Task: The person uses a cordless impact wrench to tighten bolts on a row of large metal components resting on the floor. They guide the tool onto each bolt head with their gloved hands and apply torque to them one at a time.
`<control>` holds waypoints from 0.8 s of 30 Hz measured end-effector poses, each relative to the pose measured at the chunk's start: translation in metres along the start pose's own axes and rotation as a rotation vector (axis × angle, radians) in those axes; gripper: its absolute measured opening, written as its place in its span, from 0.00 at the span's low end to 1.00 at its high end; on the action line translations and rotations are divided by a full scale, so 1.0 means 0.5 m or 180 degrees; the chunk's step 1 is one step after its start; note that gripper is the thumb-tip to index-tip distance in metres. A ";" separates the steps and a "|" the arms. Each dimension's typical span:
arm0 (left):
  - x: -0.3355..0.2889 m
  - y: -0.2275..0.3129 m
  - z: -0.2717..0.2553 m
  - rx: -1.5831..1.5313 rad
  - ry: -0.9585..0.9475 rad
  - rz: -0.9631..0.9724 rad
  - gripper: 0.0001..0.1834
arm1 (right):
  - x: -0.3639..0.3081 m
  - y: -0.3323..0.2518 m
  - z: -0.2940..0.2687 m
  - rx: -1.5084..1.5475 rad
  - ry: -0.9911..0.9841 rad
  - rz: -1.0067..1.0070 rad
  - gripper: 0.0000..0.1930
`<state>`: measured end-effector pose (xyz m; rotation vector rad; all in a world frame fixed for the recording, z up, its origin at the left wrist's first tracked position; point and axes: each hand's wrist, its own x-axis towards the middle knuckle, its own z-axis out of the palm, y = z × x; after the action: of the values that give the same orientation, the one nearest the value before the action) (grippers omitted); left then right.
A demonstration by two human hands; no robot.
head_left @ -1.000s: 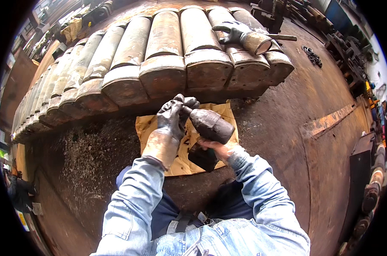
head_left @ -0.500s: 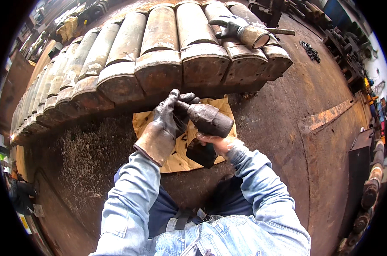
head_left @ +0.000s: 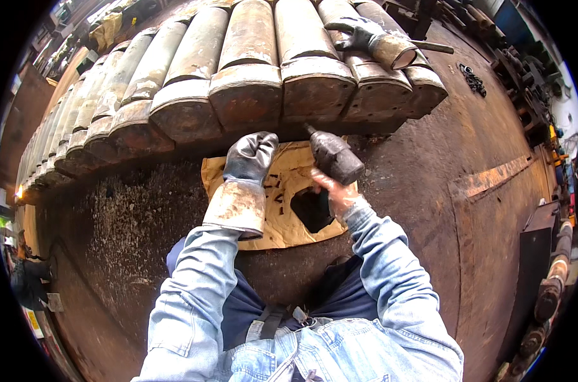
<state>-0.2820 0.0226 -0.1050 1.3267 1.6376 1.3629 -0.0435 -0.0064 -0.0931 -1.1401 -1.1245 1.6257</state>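
My right hand (head_left: 335,191), bare, grips a dark, stubby power tool (head_left: 337,156) whose thin tip points up and left toward the cylinders. My left hand (head_left: 249,156) wears a dark work glove with a worn, pale cuff. It hovers just left of the tool, apart from it, with its fingers curled in and nothing in them. Both hands are over a torn sheet of brown cardboard (head_left: 279,223) that lies on the rusty metal floor. The cardboard has a dark hole (head_left: 312,209) in it, under my right wrist.
A long row of big rusty metal cylinders (head_left: 247,95) lies side by side just beyond the cardboard. On the right-hand ones rest a spare glove (head_left: 371,38) and a thin rod (head_left: 432,46). Metal shavings (head_left: 129,210) cover the floor at left. A person (head_left: 28,283) crouches at far left.
My left hand has let go of the tool's tip and moved left. The tool, in my right hand, has swung a little to the right.
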 end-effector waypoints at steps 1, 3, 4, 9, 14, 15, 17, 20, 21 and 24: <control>-0.001 -0.015 0.002 0.0454 -0.0043 0.0186 0.14 | 0.020 0.020 -0.015 0.0034 0.0112 0.0003 0.11; -0.022 0.056 0.006 0.1307 -0.0466 0.0127 0.14 | 0.061 0.074 -0.070 0.0050 0.0159 -0.0023 0.09; -0.037 0.099 -0.016 0.1781 -0.0623 0.0123 0.14 | 0.077 0.074 -0.068 -0.0091 0.0126 -0.0007 0.08; -0.049 0.084 -0.028 0.1745 -0.0595 0.0131 0.21 | 0.106 0.065 -0.069 -0.0522 0.0327 -0.0021 0.09; -0.042 0.048 -0.019 0.0988 -0.0498 0.0015 0.26 | 0.146 0.097 -0.063 0.0217 0.0140 0.0107 0.07; -0.041 0.042 -0.017 0.0820 -0.0452 0.0030 0.26 | 0.150 0.107 -0.068 0.0213 0.0142 0.0110 0.07; -0.040 0.061 -0.022 0.0846 -0.0482 0.0008 0.26 | 0.142 0.100 -0.060 0.0209 0.0077 0.0190 0.09; -0.039 0.089 -0.025 0.0768 -0.0546 -0.0071 0.26 | 0.134 0.086 -0.070 0.0253 -0.0170 0.0454 0.10; -0.038 0.092 -0.024 0.0667 -0.0580 -0.0134 0.27 | 0.137 0.089 -0.071 0.0253 -0.0167 0.0459 0.10; -0.035 0.088 -0.022 0.0509 -0.0585 -0.0221 0.27 | 0.148 0.111 -0.072 0.0076 -0.0272 0.0503 0.13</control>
<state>-0.2734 0.0011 -0.0625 1.4270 1.6774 1.0547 -0.0341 0.0570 -0.1691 -1.1784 -1.0887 1.8198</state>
